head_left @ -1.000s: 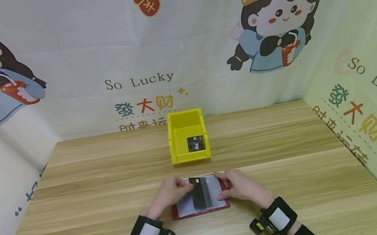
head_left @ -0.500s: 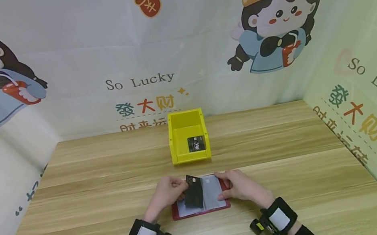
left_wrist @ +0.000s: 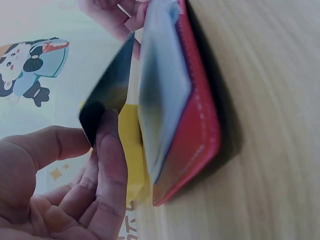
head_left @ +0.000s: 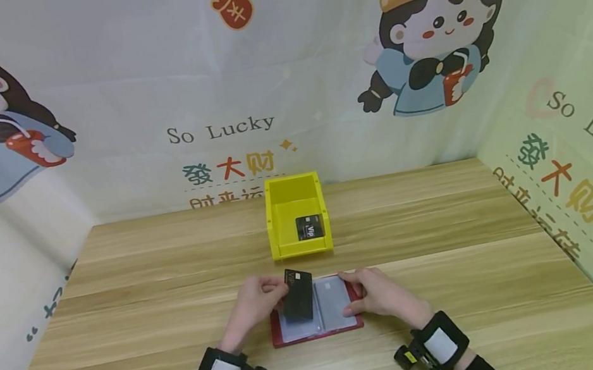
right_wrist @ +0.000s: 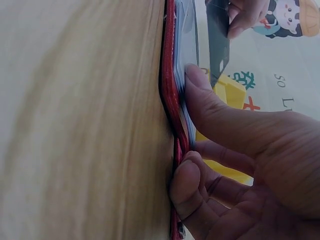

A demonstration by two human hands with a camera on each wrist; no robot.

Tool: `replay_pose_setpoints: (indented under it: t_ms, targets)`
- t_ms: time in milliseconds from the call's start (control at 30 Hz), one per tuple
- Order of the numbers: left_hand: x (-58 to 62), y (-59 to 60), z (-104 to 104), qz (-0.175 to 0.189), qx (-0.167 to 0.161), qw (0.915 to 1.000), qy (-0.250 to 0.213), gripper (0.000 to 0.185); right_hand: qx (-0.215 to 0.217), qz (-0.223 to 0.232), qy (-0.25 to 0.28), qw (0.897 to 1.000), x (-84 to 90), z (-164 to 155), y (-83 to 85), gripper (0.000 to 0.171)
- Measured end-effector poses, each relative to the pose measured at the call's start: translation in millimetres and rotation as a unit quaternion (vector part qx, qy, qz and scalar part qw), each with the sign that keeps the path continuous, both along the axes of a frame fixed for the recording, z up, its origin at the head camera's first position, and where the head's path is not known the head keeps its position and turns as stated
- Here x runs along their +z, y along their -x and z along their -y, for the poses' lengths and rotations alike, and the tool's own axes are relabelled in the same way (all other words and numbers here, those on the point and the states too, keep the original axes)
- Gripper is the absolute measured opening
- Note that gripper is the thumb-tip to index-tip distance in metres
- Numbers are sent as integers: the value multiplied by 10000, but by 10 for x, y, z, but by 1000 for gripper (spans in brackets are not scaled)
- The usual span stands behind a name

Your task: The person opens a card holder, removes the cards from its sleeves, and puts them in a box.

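A black card [head_left: 298, 296] with gold lettering is pinched by its edge between the thumb and fingers of my left hand [head_left: 256, 303]. It is tilted above the left page of an open red card holder [head_left: 319, 336] with clear plastic sleeves, which lies on the table. In the left wrist view the card [left_wrist: 112, 82] stands apart from the sleeves. My right hand [head_left: 379, 294] grips the holder's right edge; in the right wrist view the thumb presses on the sleeves [right_wrist: 186, 40] and the fingers curl against the red cover [right_wrist: 170, 85].
Behind the holder stands a yellow bin [head_left: 301, 248] with a black "Vip" card [head_left: 309, 227] lying inside. The wooden table [head_left: 170, 261] ends at a printed cloth backdrop [head_left: 315, 80] at the back and sides.
My left hand has drawn the black card leftward and up, away from the middle of the holder, baring more of the sleeves. My right hand has stayed on the holder's edge.
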State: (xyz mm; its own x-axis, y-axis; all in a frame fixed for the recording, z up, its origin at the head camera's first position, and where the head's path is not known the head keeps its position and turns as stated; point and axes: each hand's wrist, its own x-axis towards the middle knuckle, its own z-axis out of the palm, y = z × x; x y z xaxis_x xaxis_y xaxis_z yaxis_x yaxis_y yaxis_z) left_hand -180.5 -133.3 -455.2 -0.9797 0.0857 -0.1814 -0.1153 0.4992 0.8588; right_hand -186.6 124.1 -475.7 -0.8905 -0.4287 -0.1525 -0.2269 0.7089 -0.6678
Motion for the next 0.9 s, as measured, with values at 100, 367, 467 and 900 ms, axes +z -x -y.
replay_pose_setpoints:
  t_ms: [100, 367, 467, 900]
  targets:
    - [33, 15, -8, -8, 85, 10000, 6, 21, 16, -4, 27, 10000, 3, -8, 4, 76]
    - [64, 72, -77, -132, 273, 9992, -249, 24, 73, 8, 78, 9999, 0, -14, 8, 76]
    - [50, 103, -110, -317, 330, 9982, -382, 25, 47, 30, 87, 9999, 4, -12, 4, 76]
    - [10, 307, -283, -1014, 660, 9914, -509, 28, 163, 19, 228, 9996, -14, -30, 11, 77]
